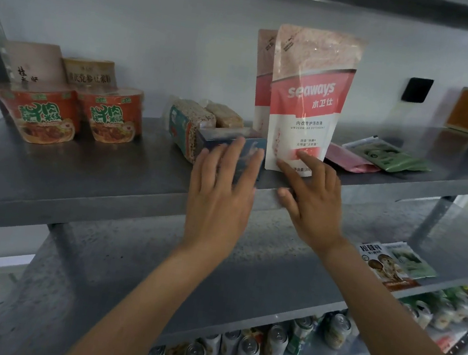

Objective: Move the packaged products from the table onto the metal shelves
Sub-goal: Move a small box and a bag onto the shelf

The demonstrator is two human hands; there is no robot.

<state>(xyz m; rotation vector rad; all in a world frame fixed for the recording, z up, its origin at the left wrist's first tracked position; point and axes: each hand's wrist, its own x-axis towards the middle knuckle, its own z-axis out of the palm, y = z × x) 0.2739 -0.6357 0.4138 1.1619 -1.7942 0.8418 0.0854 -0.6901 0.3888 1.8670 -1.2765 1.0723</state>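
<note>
Left forearm (149,288) at 6 o'clock and right forearm (387,311) at 5 o'clock are bare; so are left grip (220,190) and right grip (314,205).

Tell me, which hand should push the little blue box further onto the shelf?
Probably the left hand: its straight fingers lie flat against the blue box at the shelf edge. The right hand is busy, fingertips touching the standing pouch.
</note>
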